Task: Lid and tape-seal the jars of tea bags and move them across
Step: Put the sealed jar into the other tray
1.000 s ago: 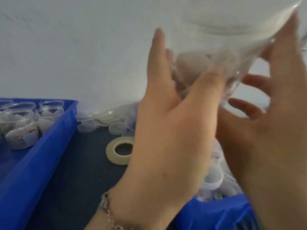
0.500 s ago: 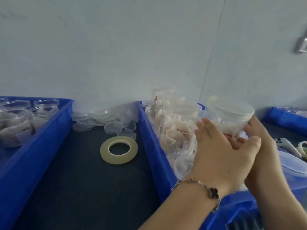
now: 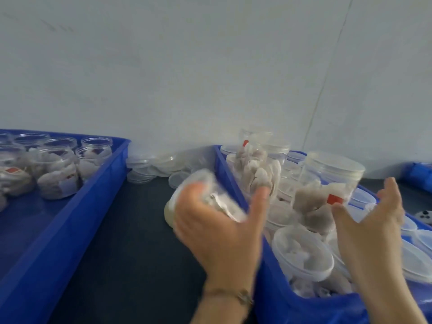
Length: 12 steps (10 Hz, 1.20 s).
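Carry the jar [image 3: 205,195], gripped in the left hand [image 3: 217,232], toward 9 o'clock into the bin [image 3: 70,218]; right hand [image 3: 374,225] hangs relaxed, holding nothing.

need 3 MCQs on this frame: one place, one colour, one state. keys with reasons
1. The loose lids lie:
A) on a shelf
B) on the table, between the bins
C) on the floor
2. The bins are:
A) red
B) blue
C) green
3. The left hand:
A) lies flat
B) hangs empty
C) holds a jar

Key:
1 B, they pile on the dark top by the wall.
2 B, both walls are blue.
3 C, its fingers curl round the blurred jar.
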Each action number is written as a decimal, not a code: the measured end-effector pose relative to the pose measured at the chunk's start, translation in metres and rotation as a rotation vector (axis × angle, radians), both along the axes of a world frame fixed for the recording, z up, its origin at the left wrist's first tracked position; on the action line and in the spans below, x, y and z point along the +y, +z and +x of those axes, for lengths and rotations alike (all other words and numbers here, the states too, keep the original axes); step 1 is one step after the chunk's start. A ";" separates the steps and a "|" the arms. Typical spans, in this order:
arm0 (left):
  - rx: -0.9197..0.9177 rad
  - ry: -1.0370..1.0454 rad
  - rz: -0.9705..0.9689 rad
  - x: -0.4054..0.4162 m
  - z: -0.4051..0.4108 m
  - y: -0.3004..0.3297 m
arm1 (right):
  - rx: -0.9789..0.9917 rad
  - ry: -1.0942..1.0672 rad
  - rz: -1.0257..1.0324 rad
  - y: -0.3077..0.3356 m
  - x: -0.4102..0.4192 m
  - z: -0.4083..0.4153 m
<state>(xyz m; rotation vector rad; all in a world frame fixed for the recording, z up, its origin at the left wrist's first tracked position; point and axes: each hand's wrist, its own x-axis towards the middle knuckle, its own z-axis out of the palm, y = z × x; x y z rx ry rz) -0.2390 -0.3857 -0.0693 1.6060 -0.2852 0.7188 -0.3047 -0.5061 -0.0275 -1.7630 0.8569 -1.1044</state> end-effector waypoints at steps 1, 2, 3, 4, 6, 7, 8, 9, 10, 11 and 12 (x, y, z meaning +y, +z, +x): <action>0.451 -0.270 -0.050 0.006 0.025 -0.014 | -0.089 -0.042 -0.059 -0.010 -0.008 -0.002; 0.447 -0.141 0.162 0.000 0.040 -0.033 | -0.154 -0.046 -0.039 -0.010 -0.004 -0.001; 0.416 0.097 0.342 0.010 0.055 -0.047 | -0.247 -0.062 -0.078 -0.004 -0.003 -0.008; 0.449 0.161 0.284 0.023 0.059 -0.045 | -0.303 -0.089 -0.230 -0.007 0.025 -0.010; 0.948 0.075 -0.006 0.054 0.071 -0.053 | 0.097 0.524 -0.417 -0.026 0.111 0.034; 1.062 -0.022 -0.072 0.059 0.072 -0.064 | 0.595 0.778 -0.268 -0.040 0.126 0.071; 1.069 -0.043 -0.074 0.063 0.071 -0.068 | 0.827 0.770 -0.037 -0.051 0.132 0.085; 0.821 -0.037 -0.122 0.062 0.057 -0.054 | 0.732 0.727 -0.038 -0.047 0.136 0.076; 0.455 -0.190 -0.204 0.054 0.040 -0.021 | 0.485 0.610 -0.181 -0.030 0.133 0.053; 0.260 -0.459 -0.357 0.036 0.023 0.012 | 0.242 0.443 -0.367 -0.012 0.120 0.019; 0.067 -0.509 -0.154 0.012 0.006 0.030 | -0.342 0.101 -0.313 0.002 0.100 -0.009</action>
